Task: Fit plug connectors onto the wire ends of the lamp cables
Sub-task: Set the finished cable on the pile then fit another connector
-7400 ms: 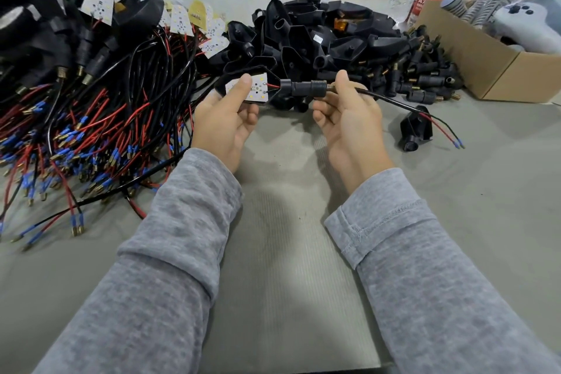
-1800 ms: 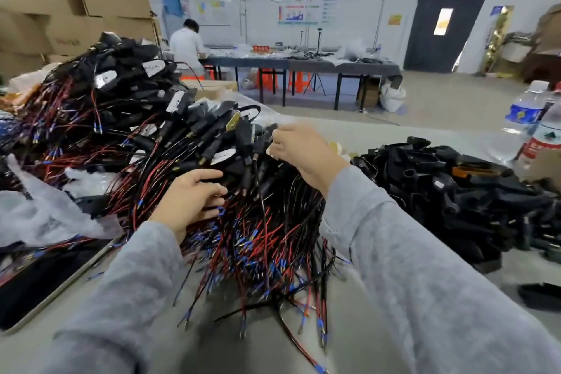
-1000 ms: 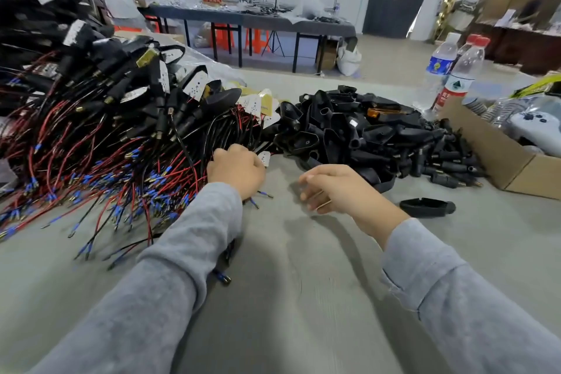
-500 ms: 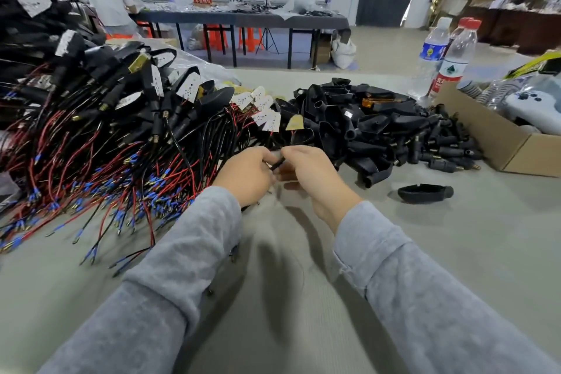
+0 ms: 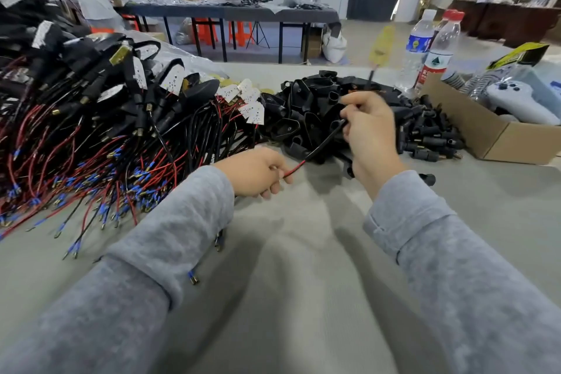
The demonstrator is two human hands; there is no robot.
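Note:
A single lamp cable (image 5: 322,146) stretches between my two hands above the grey table. My left hand (image 5: 254,173) pinches its red wire end low on the left. My right hand (image 5: 372,133) grips the black sheath higher up, and the cable's yellow LED board (image 5: 379,46) swings blurred above that hand. A big heap of lamp cables (image 5: 100,130) with red and black wires and blue crimp ends fills the left. A pile of black plug connectors (image 5: 318,106) lies behind my hands.
A cardboard box (image 5: 498,133) with a white game controller (image 5: 522,100) stands at the right. Two water bottles (image 5: 431,48) stand behind the connector pile. A loose black part (image 5: 426,179) lies by my right wrist. People work at tables far behind.
My hands, together at the heap's edge half a second ago, have drawn apart. The right hand has risen to the right, pulling one cable free; its board now swings in the air.

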